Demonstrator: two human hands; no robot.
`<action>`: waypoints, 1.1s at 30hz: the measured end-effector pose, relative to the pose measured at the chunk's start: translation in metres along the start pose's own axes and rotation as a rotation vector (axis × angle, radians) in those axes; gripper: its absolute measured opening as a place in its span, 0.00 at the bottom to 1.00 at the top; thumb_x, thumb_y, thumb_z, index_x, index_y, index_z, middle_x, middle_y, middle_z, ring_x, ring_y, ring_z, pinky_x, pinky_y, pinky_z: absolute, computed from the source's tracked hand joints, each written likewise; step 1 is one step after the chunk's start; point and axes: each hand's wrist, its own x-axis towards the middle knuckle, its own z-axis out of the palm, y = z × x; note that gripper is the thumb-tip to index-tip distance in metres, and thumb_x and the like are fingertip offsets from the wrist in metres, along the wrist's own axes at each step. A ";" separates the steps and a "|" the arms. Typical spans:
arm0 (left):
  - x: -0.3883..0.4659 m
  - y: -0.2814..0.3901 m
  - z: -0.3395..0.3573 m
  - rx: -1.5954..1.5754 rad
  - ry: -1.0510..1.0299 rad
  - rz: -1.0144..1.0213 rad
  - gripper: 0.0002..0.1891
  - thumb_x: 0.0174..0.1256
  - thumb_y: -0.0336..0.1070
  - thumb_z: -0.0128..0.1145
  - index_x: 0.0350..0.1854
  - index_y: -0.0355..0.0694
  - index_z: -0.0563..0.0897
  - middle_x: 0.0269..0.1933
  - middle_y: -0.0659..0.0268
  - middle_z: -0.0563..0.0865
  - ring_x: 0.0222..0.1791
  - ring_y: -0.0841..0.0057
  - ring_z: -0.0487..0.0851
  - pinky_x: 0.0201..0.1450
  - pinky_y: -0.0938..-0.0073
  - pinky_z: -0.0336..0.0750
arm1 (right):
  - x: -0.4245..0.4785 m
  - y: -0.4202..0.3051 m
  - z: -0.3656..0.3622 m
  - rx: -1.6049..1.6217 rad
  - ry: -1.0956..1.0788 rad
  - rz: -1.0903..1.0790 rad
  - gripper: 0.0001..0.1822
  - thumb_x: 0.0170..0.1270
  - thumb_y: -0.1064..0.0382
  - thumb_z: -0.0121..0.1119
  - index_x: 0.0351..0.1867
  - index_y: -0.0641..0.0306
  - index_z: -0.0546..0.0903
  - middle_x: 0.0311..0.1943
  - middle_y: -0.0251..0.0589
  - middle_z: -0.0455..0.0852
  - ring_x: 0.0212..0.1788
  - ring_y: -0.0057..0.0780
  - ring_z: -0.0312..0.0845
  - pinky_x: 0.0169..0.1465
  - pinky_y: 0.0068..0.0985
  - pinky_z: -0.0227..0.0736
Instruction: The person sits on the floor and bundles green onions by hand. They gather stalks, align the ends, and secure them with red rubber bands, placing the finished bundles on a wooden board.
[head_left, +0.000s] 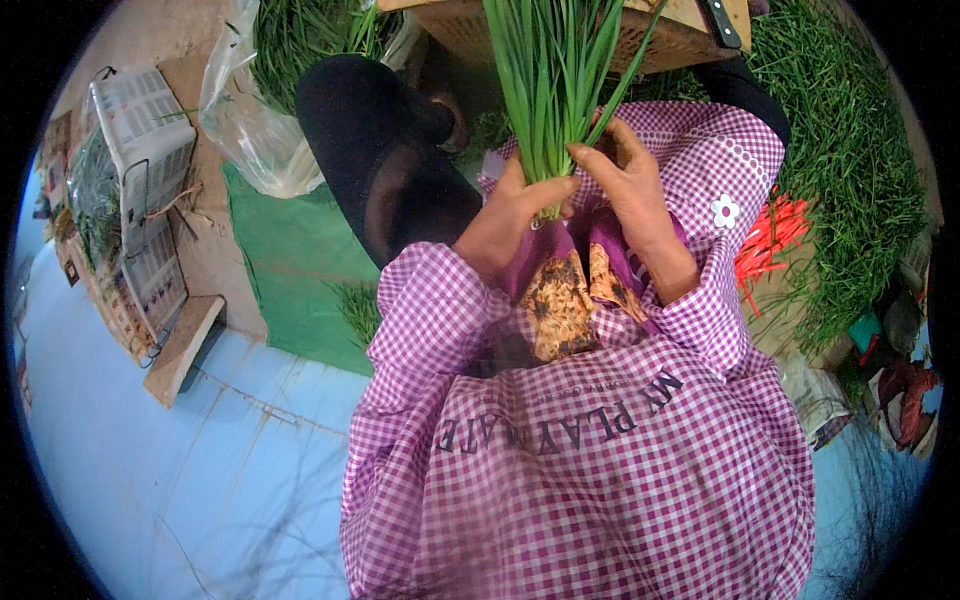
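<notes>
A bundle of Chinese chives (555, 97) stands upright above my lap, its flat green leaves fanning away from me. My left hand (517, 206) wraps around the pale stem ends near the bottom of the bundle. With thumb and bent fingers, my right hand (622, 169) pinches the right side of the bundle, a little higher up. One leaf on that side leans away from the others. Under the hands lies a purple cloth with a stained, charred-looking brown patch (559, 307), over my checked smock (585, 480).
A wooden board (435, 6) with a black-handled knife (720, 22) lies ahead. Loose chives (840, 150) heap at the right, beside red strips (772, 232). On the left are a plastic bag (247, 127) by more greens, a green sheet (300, 262), a white plastic crate (146, 150) and a wooden block (184, 349).
</notes>
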 end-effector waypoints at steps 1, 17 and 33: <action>0.001 -0.001 -0.002 -0.037 -0.013 -0.038 0.22 0.60 0.30 0.55 0.57 0.37 0.67 0.43 0.67 0.76 0.37 0.79 0.77 0.40 0.78 0.74 | 0.000 -0.001 -0.002 0.008 -0.006 -0.004 0.18 0.60 0.67 0.58 0.50 0.71 0.73 0.44 0.40 0.79 0.46 0.23 0.74 0.52 0.22 0.67; 0.001 0.001 0.002 -0.137 -0.019 -0.002 0.18 0.57 0.25 0.57 0.51 0.35 0.74 0.40 0.67 0.79 0.39 0.78 0.78 0.42 0.79 0.72 | 0.004 0.005 0.000 -0.241 0.047 -0.051 0.21 0.58 0.59 0.57 0.50 0.70 0.74 0.44 0.48 0.79 0.49 0.34 0.74 0.54 0.26 0.65; 0.003 -0.001 0.004 -0.164 -0.058 -0.055 0.11 0.58 0.27 0.56 0.43 0.33 0.76 0.35 0.64 0.81 0.31 0.76 0.81 0.35 0.78 0.75 | -0.005 0.009 -0.011 -0.197 -0.054 -0.027 0.21 0.66 0.62 0.47 0.57 0.71 0.70 0.48 0.40 0.69 0.53 0.29 0.65 0.58 0.24 0.58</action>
